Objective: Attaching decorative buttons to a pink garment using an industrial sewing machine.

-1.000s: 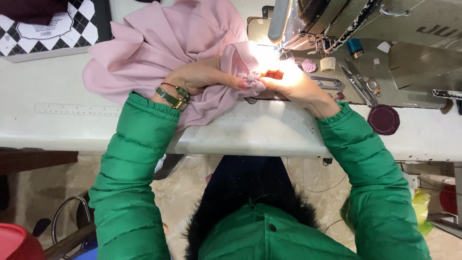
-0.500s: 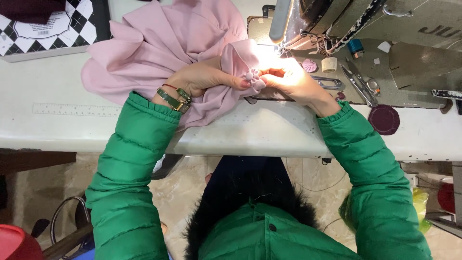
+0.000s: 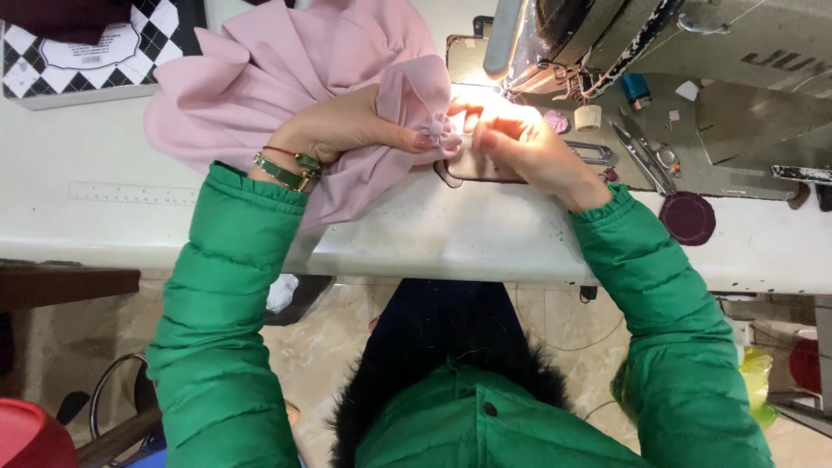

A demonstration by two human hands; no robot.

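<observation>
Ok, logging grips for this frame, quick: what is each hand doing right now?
Left hand: closed, pinching the gathered pink fabric.
Right hand: fingers curled on the same fabric by the sewing machine.

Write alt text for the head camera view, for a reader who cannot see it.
Seen from above, a person in a green puffer jacket pinches a small gathered bunch of pink fabric between left hand and right hand beside a lit sewing machine on a white table. Snips lie nearby.

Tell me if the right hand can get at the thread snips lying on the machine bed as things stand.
Probably yes. The right hand is pinching the pink fabric under the lamp, and the thread snips lie just beyond it on the machine bed, with nothing between. It would have to release the fabric first.
</observation>
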